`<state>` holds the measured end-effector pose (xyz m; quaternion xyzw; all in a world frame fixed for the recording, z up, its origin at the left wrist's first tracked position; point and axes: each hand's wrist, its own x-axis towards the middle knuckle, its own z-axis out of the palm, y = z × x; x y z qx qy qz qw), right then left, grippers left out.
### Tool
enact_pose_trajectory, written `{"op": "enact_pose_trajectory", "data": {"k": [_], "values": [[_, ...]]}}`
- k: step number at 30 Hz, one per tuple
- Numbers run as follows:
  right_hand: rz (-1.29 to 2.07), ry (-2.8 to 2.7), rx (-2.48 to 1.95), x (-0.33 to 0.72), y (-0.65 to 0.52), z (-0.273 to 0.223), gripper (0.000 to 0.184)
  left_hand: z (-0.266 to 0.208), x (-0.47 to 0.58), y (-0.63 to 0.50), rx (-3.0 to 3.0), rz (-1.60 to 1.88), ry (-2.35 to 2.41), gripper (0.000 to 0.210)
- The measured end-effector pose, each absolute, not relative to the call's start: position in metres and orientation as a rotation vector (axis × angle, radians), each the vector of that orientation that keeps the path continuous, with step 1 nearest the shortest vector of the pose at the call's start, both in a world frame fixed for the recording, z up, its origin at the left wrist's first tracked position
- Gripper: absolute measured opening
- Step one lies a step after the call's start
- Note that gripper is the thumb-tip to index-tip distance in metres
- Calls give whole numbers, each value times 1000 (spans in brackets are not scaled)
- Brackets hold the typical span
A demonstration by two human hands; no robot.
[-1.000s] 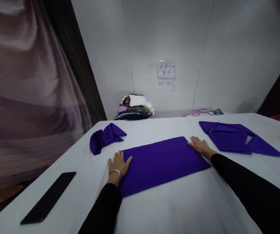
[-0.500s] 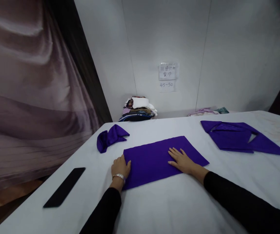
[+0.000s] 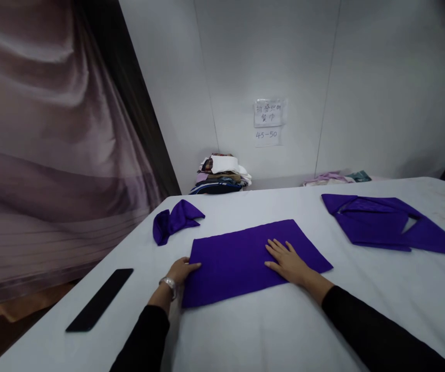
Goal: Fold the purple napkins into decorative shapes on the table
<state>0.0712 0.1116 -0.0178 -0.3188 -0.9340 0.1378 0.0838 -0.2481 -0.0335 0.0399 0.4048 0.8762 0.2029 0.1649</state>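
A purple cloth (image 3: 238,258) folded into a flat rectangle lies on the white table (image 3: 276,330) in front of me. My left hand (image 3: 179,269) is at the cloth's left edge, thumb on top and fingers curled at the hem, pinching it. A silver bracelet sits on that wrist. My right hand (image 3: 286,261) lies flat on the right half of the cloth, fingers spread and pointing left. Both sleeves are black.
A small bunched purple cloth (image 3: 176,219) lies at the far left. A larger, angular folded purple cloth (image 3: 381,222) lies at the right. A black phone (image 3: 100,298) rests near the left table edge. Stacked fabrics (image 3: 220,175) sit by the wall, a curtain hangs left.
My right hand slid from the cloth's far right corner onto its right half. My left hand went from lying flat at the left edge to pinching it and drew slightly back.
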Motion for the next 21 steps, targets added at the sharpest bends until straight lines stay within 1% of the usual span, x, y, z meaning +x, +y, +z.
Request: {"op": "enact_pose_trajectory", "data": {"k": [2,5,7,9,12,14,17,19,21], "values": [[470,-2764,-955,71,114,-20,67,53,-244,-36,1147,665,2280,27],[640,-2664,-953,71,118,-23,65,80,-232,-29,1067,941,1750,35],[791,-2495,-952,72,121,-23,63,100,-220,-15,1030,1095,1453,38],[961,-2245,-942,74,124,-23,59,118,-203,6,1052,1146,1357,34],[1249,-1830,-899,77,128,-19,51,132,-166,47,1101,1162,1371,34],[1487,-1540,-814,79,131,-14,46,131,-134,75,1122,1233,1373,38],[1815,-1110,-670,85,139,-8,43,111,-79,111,1146,1291,1391,48],[1944,-910,-624,94,146,-7,46,90,-45,125,1189,1294,1391,50],[2022,-793,-598,106,153,-8,53,68,-23,127,1250,1264,1390,47]]}}
